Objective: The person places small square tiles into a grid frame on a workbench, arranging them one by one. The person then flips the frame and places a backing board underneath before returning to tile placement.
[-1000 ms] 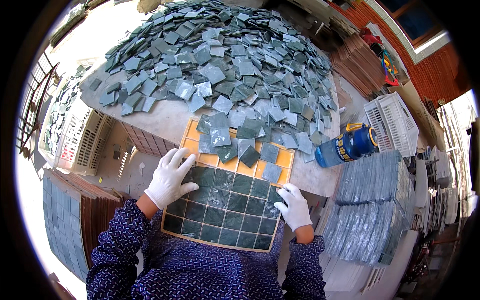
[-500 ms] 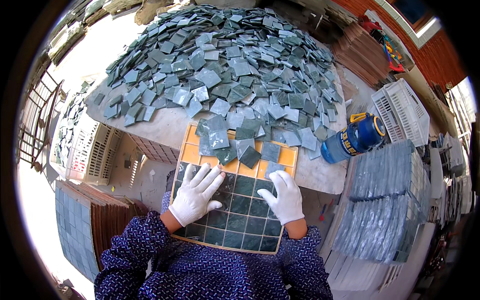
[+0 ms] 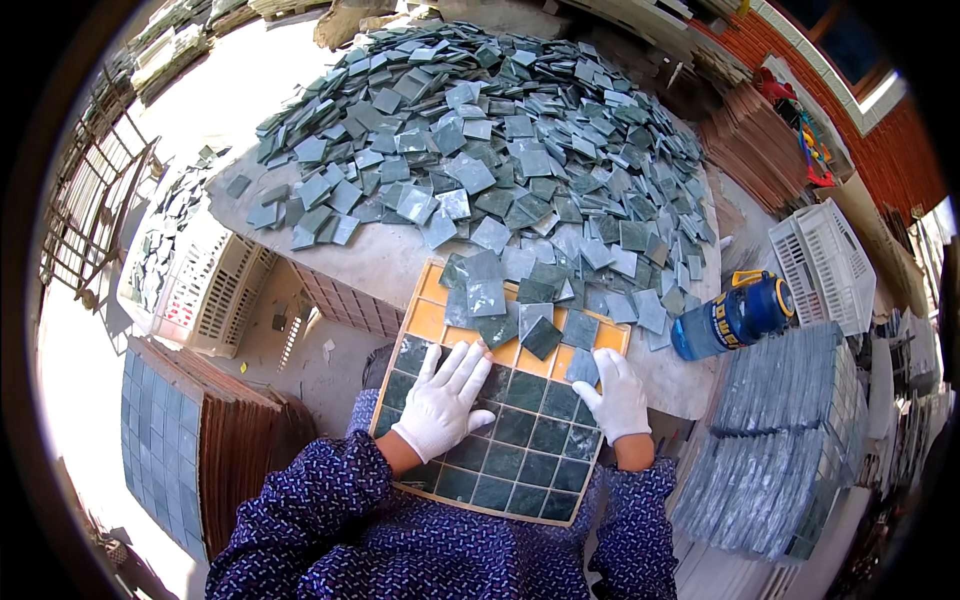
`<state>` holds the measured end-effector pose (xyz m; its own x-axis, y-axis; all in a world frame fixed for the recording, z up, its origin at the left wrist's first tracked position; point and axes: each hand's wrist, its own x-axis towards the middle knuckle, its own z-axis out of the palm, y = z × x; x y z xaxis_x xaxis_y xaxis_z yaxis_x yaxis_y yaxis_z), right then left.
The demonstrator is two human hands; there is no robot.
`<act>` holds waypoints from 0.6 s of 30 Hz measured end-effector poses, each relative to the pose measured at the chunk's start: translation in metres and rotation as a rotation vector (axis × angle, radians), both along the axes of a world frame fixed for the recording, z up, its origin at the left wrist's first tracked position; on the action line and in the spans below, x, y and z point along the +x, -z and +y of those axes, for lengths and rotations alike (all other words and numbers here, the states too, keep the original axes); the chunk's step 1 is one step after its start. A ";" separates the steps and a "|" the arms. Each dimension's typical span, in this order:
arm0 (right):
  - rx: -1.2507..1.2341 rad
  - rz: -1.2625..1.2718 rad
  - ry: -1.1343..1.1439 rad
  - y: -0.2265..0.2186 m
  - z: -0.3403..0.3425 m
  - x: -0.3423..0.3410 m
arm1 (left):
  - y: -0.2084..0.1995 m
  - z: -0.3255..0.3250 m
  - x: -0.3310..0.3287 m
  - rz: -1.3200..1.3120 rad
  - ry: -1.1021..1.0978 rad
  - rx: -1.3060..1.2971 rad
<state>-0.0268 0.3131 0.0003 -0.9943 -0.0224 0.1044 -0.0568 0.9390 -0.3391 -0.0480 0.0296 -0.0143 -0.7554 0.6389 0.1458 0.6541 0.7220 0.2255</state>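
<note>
A wooden-edged grid tray [image 3: 500, 507] rests against my front, its lower rows filled with dark green stone tiles and its upper cells showing orange. My gloved left hand [image 3: 445, 400] lies on the filled rows with fingers stretched and thumb apart, its fingertips beside a loose dark tile [image 3: 497, 328]. At the right side of the tray, my gloved right hand [image 3: 620, 398] has its thumb and fingers closed on the edge of a grey-green square tile [image 3: 582, 368], which lies over the orange cells. Several loose tiles overlap the tray's top rows.
A big heap of square stone tiles [image 3: 470, 130] covers the table [image 3: 330, 255]. A blue bottle [image 3: 735, 322] stands at the right, near white crates [image 3: 825, 265] and stacked tile sheets [image 3: 765, 430]. Another tile-sheet stack [image 3: 165, 440] and a crate [image 3: 215, 295] are at left.
The whole view has shifted, so the scene sits further right and lower. My right thumb has drawn in toward the fingers at the tile. My left hand stays on the tray.
</note>
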 end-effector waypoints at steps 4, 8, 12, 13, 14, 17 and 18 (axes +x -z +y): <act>0.002 0.160 -0.012 0.007 -0.005 0.002 | 0.008 0.011 0.007 -0.054 -0.107 -0.050; -0.081 0.099 0.040 0.007 -0.009 -0.001 | 0.006 0.020 0.009 -0.047 -0.059 -0.083; 0.003 0.030 0.065 -0.002 -0.005 0.002 | -0.002 -0.003 0.000 -0.013 0.004 0.086; 0.029 0.034 0.044 -0.004 -0.001 0.004 | 0.003 -0.014 -0.005 0.063 -0.083 0.091; 0.005 0.034 0.034 -0.003 0.002 0.007 | 0.006 -0.022 -0.011 0.065 -0.164 0.035; -0.073 0.033 -0.007 -0.002 0.011 0.007 | 0.008 -0.021 -0.016 0.017 -0.034 -0.038; -0.067 0.066 -0.023 0.002 0.012 0.011 | 0.009 -0.019 -0.011 -0.013 -0.028 -0.048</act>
<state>-0.0161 0.3255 -0.0019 -0.9845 -0.0356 0.1715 -0.1020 0.9125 -0.3962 -0.0591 0.0103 -0.0231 -0.7748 0.6234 0.1052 0.6306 0.7502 0.1989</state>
